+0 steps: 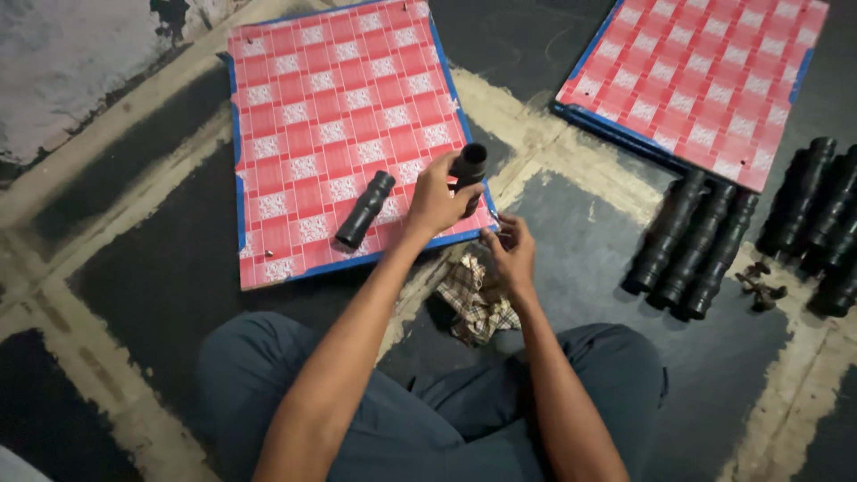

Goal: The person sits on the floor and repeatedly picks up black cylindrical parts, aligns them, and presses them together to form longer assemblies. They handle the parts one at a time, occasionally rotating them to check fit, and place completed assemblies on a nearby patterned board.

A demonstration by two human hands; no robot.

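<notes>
My left hand [433, 201] is shut on a black ribbed tube leg [470, 165], holding it upright over the near right corner of a red checked board with a blue edge [330, 107]. Just below that corner my right hand [513, 254] has its fingers bent together. Whether they pinch anything is hidden. A second black leg [364, 211] lies flat on the board, left of my left hand. A checked cloth [473, 299] lies crumpled on the floor under my right hand.
Another red checked board [705, 71] lies at the top right. Below it three black legs [692, 245] lie side by side, with more legs [826, 214] at the right edge and small dark screws [759, 284] between them. My crossed legs fill the bottom.
</notes>
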